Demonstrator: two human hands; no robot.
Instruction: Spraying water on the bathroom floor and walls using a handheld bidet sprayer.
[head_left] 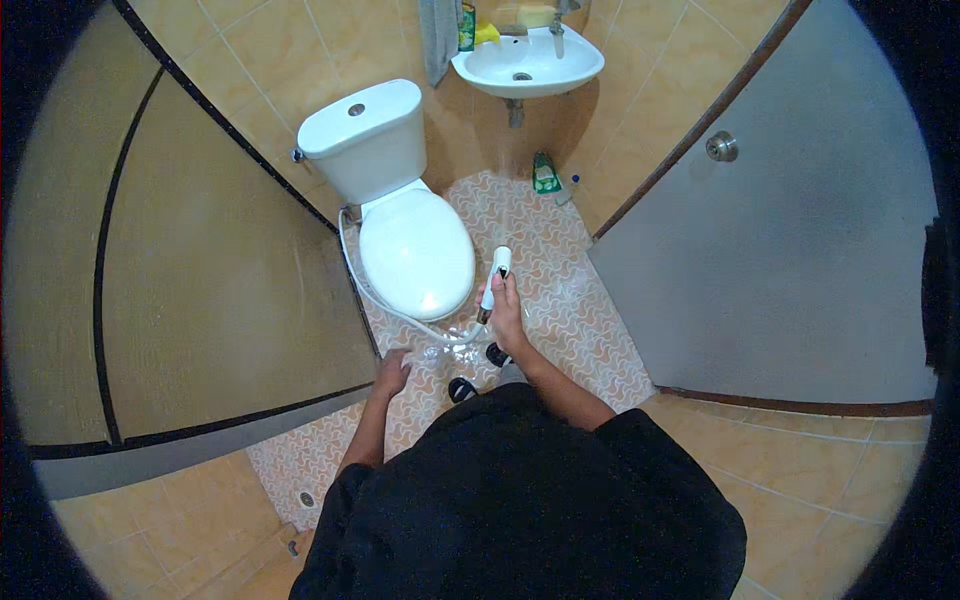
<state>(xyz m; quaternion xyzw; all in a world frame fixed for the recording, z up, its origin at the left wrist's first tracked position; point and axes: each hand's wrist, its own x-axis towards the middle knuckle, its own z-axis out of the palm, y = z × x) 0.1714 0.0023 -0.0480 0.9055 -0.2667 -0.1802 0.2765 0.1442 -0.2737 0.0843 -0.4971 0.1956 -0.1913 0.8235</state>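
My right hand [507,312] is wrapped round a white bidet sprayer [501,262], its head pointing away from me. From the sprayer's lower end a white hose [385,308] loops left around the front of the toilet [415,250] and back up to the wall side. The toilet's lid is down. Held low to the left, in front of the toilet, my left hand [392,372] has its fingers apart and holds nothing. Wet, shiny patches show on the patterned floor tiles [560,300] between my hands.
A white washbasin [530,70] hangs on the far wall, with a grey towel [437,40] beside it. Under it stand a green-and-white package [545,174] and a clear bottle [568,190]. A grey door [780,250] is at right, a brown partition [220,260] at left, a floor drain [307,499] lower left.
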